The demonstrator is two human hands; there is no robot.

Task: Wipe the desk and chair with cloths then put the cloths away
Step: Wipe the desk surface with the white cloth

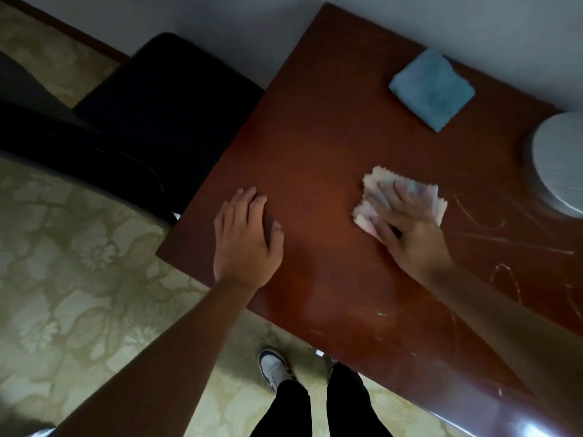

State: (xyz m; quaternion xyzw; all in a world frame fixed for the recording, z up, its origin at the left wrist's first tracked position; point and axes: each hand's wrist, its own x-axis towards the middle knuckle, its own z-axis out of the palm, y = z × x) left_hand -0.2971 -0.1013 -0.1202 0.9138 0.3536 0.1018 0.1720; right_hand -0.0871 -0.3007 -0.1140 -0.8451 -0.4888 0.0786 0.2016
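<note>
The table (pixel 315 146) is being wiped; a pale cloth (pixel 400 197) is being pressed mid-table under the flat right hand (pixel 407 222); the left hand (pixel 246 234), fingers straight, is being rested near the left edge; a blue cloth (pixel 432 89) is lying by the far edge; next, strokes toward unwiped areas are probably being called for.

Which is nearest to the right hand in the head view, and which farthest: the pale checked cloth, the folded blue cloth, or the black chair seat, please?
1. Pale checked cloth: under the right hand, pressed flat.
2. Folded blue cloth: beyond it, by the wall.
3. Black chair seat: off the wooden desk's left edge.
</note>
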